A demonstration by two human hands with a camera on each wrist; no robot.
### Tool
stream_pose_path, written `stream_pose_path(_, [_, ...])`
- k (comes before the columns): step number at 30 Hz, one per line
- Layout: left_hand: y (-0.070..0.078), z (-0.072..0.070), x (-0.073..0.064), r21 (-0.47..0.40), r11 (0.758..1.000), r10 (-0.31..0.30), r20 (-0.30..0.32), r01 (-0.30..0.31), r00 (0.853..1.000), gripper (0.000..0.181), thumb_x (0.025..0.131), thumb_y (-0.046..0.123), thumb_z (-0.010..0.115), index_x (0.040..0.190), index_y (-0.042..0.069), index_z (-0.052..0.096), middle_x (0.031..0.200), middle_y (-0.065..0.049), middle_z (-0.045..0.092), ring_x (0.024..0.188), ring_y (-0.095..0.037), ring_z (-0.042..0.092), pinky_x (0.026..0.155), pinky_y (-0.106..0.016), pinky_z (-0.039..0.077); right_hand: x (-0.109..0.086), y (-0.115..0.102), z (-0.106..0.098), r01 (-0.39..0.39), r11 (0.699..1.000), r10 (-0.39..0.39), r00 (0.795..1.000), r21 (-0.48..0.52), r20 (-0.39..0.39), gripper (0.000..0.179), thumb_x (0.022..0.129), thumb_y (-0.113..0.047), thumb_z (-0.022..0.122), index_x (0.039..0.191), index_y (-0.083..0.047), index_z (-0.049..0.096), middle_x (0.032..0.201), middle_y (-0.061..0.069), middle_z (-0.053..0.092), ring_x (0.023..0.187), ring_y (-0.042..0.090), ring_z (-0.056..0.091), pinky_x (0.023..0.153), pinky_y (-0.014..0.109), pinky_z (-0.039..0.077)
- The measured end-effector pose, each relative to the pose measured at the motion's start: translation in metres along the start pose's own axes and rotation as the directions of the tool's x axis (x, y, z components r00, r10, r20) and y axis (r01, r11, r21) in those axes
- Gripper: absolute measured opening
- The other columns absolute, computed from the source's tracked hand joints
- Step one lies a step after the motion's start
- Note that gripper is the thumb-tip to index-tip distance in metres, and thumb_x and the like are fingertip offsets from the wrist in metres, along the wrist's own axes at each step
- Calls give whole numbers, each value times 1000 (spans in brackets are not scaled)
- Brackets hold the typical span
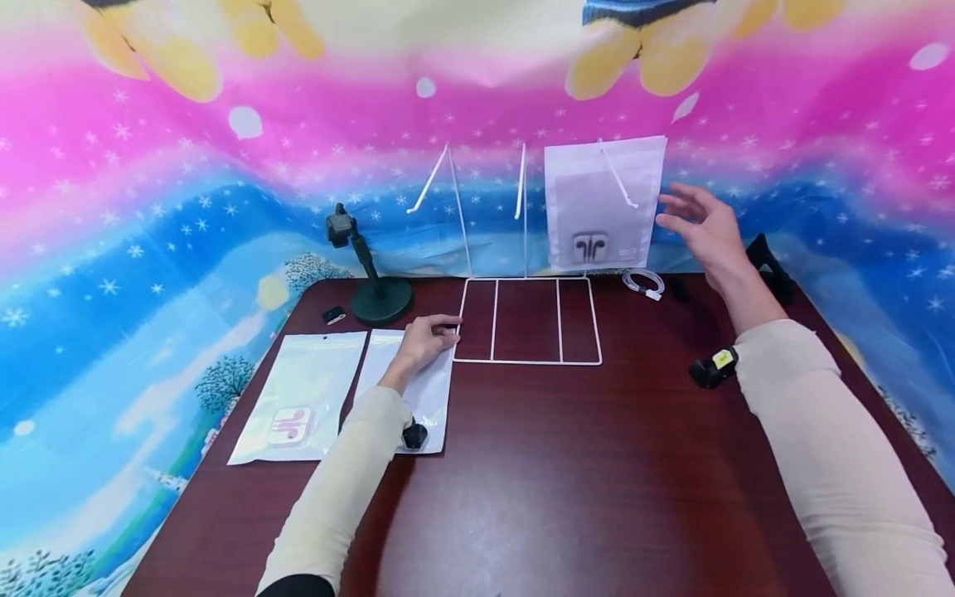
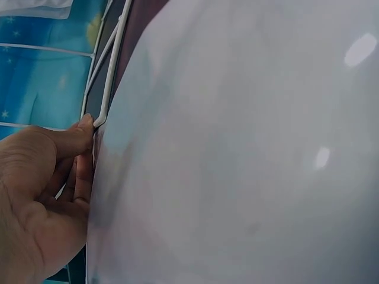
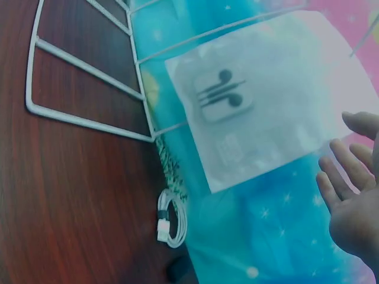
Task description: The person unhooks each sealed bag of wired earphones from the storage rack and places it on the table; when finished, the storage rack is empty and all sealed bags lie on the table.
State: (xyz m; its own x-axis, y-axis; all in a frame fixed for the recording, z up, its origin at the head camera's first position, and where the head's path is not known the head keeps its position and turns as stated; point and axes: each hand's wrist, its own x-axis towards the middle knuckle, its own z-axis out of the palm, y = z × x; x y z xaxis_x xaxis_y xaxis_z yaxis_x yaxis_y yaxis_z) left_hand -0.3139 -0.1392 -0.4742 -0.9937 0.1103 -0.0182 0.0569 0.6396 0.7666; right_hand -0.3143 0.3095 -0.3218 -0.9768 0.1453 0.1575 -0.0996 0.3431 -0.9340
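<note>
A white wire display rack (image 1: 522, 362) stands at the table's back, with several prongs sticking out at its top. From its right prong hangs a pale zip pouch (image 1: 606, 178) holding an earphone case (image 3: 222, 94). My right hand (image 1: 705, 228) is beside the pouch's right edge, fingers spread and nothing held. With thumb and fingertips my left hand (image 1: 424, 344) pinches the left side of the rack's base, seen closer in the left wrist view, where the hand (image 2: 44, 195) is at a frame corner. Under my left wrist lies another pouch (image 1: 436, 406).
A third pouch (image 1: 309, 373) with an earphone case lies at the left on the dark table (image 1: 567, 481). Behind it are a black stand (image 1: 380, 298) and a small black item (image 1: 333, 315). A coiled white cable (image 1: 643, 283) lies at the back right.
</note>
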Motion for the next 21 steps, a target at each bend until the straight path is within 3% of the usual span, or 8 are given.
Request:
stream_pose_path(3, [1, 1, 0, 2, 1000, -6, -2, 6, 1000, 35, 98, 10, 73, 132, 16, 73, 98, -9, 75, 103, -26, 66, 98, -41, 52, 0, -6, 4, 12, 999, -10, 997, 34, -74, 55, 102, -24, 67, 155, -24, 51, 150, 3, 59, 143, 21, 47, 121, 40, 36])
stream_pose_path(7, [2, 1, 2, 9, 1000, -5, -5, 5, 1000, 35, 98, 11, 73, 133, 16, 73, 98, -9, 75, 104, -26, 66, 98, -41, 52, 2, -14, 8, 9, 998, 1, 987, 60, -158, 53, 102, -21, 67, 153, -23, 53, 151, 3, 58, 139, 19, 50, 118, 36, 39])
stream_pose_path(13, [0, 2, 5, 6, 1000, -8, -4, 8, 1000, 35, 97, 12, 74, 132, 17, 73, 99, -8, 74, 102, -25, 66, 93, -38, 52, 7, -21, 15, 6, 998, 7, 983, 67, -185, 54, 101, -19, 69, 153, -21, 53, 150, 4, 58, 136, 17, 51, 115, 35, 41])
stream_pose_path(17, [-1, 2, 6, 8, 1000, -12, -5, 12, 1000, 35, 97, 12, 74, 132, 17, 73, 99, -8, 74, 101, -24, 66, 92, -37, 52, 7, -24, 21, 38, 990, -3, 969, 139, -245, 45, 97, -15, 74, 141, -19, 65, 123, -2, 68, 115, 10, 58, 102, 28, 48])
stream_pose_path(21, [-2, 2, 4, 6, 1000, -13, -10, 13, 1000, 35, 97, 11, 75, 131, 17, 74, 98, -8, 74, 99, -24, 66, 89, -35, 51, 7, -30, 28, 88, 965, -19, 964, 248, -266, 35, 94, -12, 77, 129, -17, 72, 101, -9, 66, 100, 7, 57, 93, 25, 48])
